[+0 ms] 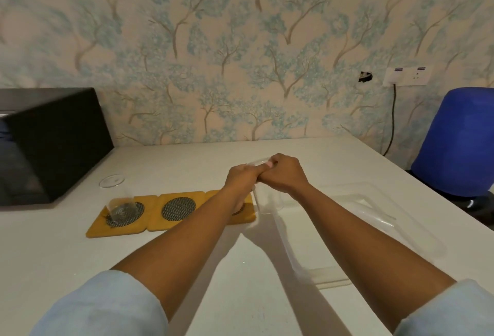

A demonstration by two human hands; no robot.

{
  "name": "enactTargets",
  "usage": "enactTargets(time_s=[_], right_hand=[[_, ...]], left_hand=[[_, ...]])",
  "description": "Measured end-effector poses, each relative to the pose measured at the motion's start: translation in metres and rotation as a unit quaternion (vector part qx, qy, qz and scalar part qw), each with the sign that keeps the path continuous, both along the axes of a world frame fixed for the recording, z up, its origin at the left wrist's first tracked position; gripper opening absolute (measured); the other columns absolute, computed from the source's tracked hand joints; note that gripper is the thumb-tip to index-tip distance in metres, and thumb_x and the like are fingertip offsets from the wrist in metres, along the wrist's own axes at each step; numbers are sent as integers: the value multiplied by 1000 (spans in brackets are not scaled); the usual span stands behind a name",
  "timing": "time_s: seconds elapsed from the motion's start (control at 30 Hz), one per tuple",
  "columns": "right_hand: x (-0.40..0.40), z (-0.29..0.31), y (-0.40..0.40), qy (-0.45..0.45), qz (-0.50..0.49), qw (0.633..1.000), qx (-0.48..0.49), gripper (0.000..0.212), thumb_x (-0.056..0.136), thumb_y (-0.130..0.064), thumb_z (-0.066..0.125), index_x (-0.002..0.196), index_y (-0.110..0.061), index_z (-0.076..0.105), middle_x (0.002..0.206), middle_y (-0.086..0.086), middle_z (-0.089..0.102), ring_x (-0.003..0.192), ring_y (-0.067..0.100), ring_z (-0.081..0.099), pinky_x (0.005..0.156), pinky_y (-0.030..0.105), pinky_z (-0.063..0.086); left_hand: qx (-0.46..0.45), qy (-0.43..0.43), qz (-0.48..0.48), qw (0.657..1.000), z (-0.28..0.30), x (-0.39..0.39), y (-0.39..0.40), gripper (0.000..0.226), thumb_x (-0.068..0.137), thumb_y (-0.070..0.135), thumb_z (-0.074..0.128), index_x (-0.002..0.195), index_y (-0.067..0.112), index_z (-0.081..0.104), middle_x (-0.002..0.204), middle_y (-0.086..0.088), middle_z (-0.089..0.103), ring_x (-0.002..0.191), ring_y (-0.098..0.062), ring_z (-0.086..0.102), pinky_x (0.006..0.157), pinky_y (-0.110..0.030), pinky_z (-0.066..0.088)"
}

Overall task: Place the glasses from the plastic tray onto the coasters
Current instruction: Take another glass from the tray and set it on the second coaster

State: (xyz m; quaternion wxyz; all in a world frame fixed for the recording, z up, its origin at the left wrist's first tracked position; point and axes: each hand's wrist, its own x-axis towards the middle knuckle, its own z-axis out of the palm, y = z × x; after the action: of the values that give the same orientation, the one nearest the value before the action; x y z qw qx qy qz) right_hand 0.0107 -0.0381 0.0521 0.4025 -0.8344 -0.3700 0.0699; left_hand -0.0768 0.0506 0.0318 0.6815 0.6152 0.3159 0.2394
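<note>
Held glass (267,196): clear, upright, hanging below both hands between the right coaster and the tray's left edge — its rim sits up among the fingers.
Left hand (242,179): fingers curled round the glass's upper left side, closed on it.
Right hand (284,176): fingers (268,164) bent over the rim from the right, thumb pressed by the left hand; it grips the same glass.
Plastic tray (417,231): transparent, on the worktop (187,159) to the right; at least one clear glass (374,212) lies on its side inside — the count is hard to tell.
Coasters (176,212): three yellow squares with dark mesh rounds, set in a row touching each other.
Left coaster: a clear glass (120,210) stands on it.
Middle coaster: bare.
Right coaster: partly hidden by the left forearm.
Small clear dish (111,180): behind the coasters, near a black box (48,143).
</note>
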Motion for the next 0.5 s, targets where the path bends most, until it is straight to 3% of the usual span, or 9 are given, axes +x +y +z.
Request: enactTargets(time_s=[0.03,0.1,0.23,0.3,0.4,0.5], right_hand=[[-6,-1,7,8,11,1000,8,38,60,-38,72,88,-14,61,85,0,66,76,19,64,66,38,57],[-15,-3,19,16,29,999,32,37,62,-34,72,90,-12,61,86,2,67,77,21,65,66,38,56],[-42,-13,50,53,70,994,69,43,64,-28,73,101,-10,62,94,6,69,82,23,66,69,37,57],[-80,-35,116,76,143,986,25,47,65,-27,75,106,-9,62,99,6,68,84,22,65,67,33,56],[-91,-40,126,69,159,985,16,51,67,-28,78,111,-8,60,102,6,67,83,20,61,57,22,45],[-90,-44,127,69,165,984,8,56,65,-28,82,112,-7,59,104,7,67,87,21,61,57,22,44]], left_hand=[[12,2,14,1000,2,-6,6,74,68,42,82,128,4,60,118,-13,69,108,-24,64,93,-40,51],[35,6,37,999,4,-14,16,70,68,39,82,127,8,60,116,-12,70,106,-25,66,98,-40,51],[83,30,73,993,6,-46,40,71,64,36,84,127,13,59,118,-6,68,105,-23,66,97,-41,52],[83,55,163,982,-11,-92,91,75,66,33,85,132,13,55,123,-6,63,108,-23,64,97,-41,52],[114,77,177,975,-22,-104,102,75,69,31,85,134,16,52,127,-4,58,111,-23,60,95,-41,53],[121,77,174,974,-24,-106,101,74,68,28,87,132,18,53,127,-4,58,113,-24,59,90,-39,56]])
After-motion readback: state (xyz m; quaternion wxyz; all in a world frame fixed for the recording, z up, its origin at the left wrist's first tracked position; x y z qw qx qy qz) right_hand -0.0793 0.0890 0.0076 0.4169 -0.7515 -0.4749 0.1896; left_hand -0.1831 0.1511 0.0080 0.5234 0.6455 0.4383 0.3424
